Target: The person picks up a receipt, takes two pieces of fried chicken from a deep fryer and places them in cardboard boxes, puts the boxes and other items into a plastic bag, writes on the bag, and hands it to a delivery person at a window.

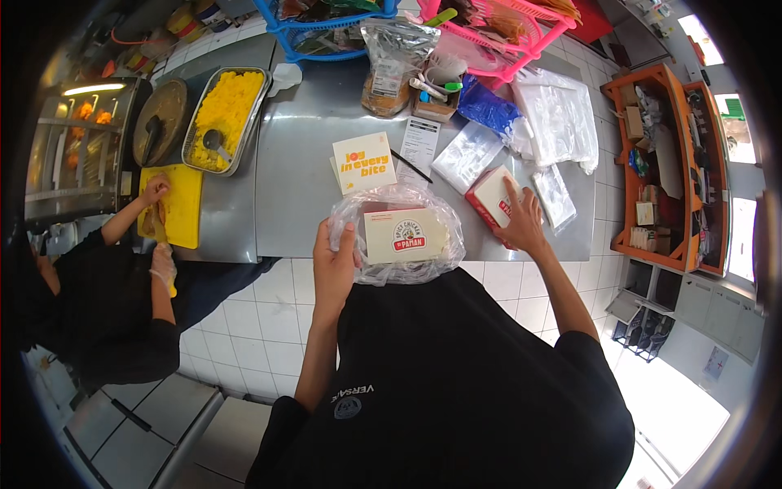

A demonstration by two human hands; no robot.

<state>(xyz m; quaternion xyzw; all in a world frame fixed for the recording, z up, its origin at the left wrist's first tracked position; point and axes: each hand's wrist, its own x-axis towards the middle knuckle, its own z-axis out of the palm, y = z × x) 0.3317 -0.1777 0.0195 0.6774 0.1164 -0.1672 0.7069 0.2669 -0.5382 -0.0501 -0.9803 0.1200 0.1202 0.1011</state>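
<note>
Held at its left rim by my left hand (335,253), a clear plastic bag (449,214) gapes at the table's front edge, with a cream and red cardboard food box (382,235) inside. To the right, my right hand (522,220) lies with its fingers on top of a second cream and red food box (489,183). Whether the fingers grip that box, I cannot tell. Printed square cards (365,162), a black pen (412,166) and a printed slip (420,140) lie behind the bag.
Clear plastic bags (553,116) and a blue plastic bag (486,104) lie at the back right. A small box of markers (435,110) stands beside a foil pouch (385,91). At left, a co-worker's hands are over a yellow cutting board (186,208), near a tray of yellow rice (229,98).
</note>
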